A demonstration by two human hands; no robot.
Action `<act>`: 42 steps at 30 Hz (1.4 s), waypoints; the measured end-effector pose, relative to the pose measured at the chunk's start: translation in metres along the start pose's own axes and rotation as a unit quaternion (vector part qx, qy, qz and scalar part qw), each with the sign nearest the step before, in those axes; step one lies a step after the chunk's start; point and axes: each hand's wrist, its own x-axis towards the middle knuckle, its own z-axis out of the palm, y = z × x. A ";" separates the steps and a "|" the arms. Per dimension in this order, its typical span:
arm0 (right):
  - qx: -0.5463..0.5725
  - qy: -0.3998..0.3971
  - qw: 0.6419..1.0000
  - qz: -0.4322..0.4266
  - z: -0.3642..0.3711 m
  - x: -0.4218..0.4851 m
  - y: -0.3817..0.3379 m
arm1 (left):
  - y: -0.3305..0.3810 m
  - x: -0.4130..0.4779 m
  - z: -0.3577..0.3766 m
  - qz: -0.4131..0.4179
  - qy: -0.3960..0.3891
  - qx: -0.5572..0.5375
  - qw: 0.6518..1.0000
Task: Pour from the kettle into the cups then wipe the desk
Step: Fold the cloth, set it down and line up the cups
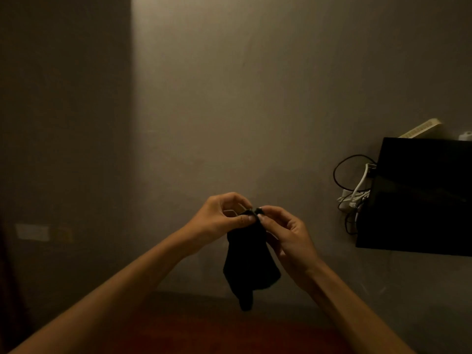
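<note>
A black cloth hangs in the air in front of a dim wall. My left hand pinches its top edge between thumb and fingers. My right hand pinches the same top edge just to the right, so the two hands nearly touch. The cloth droops down to a narrow tip above the reddish-brown desk, whose far edge shows at the bottom. No kettle and no cups are in view.
A black monitor hangs at the right, with a tangle of black and white cables beside it. A pale flat object sticks up behind the monitor. A pale wall plate sits low at the left.
</note>
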 end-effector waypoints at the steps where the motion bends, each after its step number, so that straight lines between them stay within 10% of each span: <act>1: 0.006 -0.008 1.000 0.002 0.000 -0.002 -0.001 | 0.001 0.000 -0.001 -0.004 -0.009 0.011 1.000; 19: -0.103 0.014 0.989 -0.103 -0.005 0.000 -0.026 | -0.005 -0.009 0.000 -0.053 -0.145 -0.054 0.986; 42: -0.189 0.039 0.977 -0.087 -0.058 0.029 -0.031 | -0.044 0.004 -0.031 -0.075 -0.113 -0.044 0.990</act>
